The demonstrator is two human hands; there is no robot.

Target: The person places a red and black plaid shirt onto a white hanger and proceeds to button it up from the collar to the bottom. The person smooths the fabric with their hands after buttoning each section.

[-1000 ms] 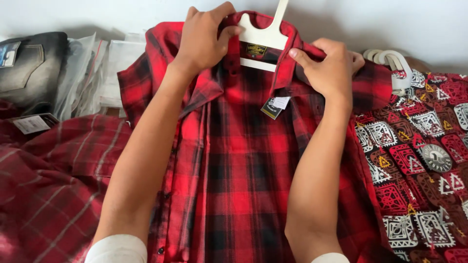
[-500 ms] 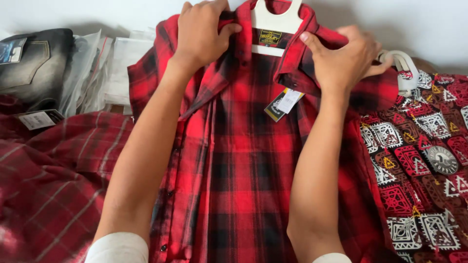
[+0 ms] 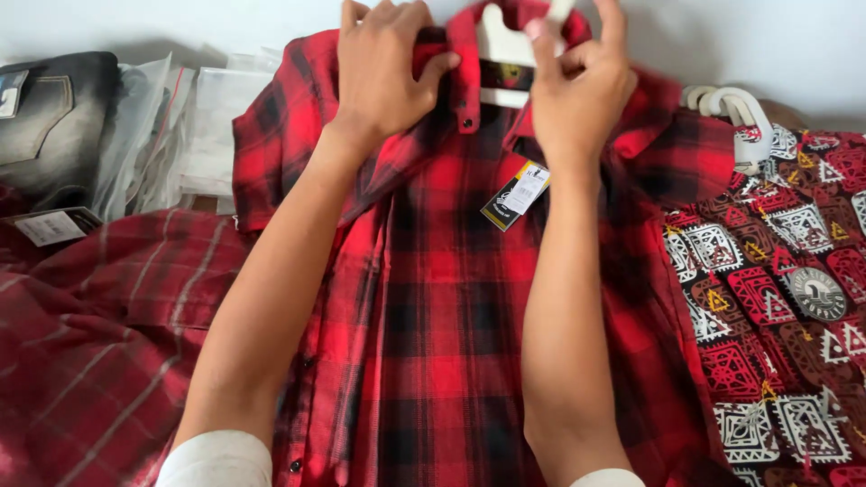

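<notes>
From the head cam, the left hand (image 3: 383, 77) is pinched shut on the collar of the red-black plaid shirt (image 3: 451, 343) lying flat between a striped red shirt (image 3: 99, 343) and a patterned one (image 3: 785, 307), while the right hand (image 3: 582, 90) closes around the white hanger (image 3: 501, 45) at the neck, looks like mid collar-straightening, so a gentle tug next.

right hand (image 3: 582, 95) | moved off collar, up to white hanger (image 3: 505, 45)
</notes>
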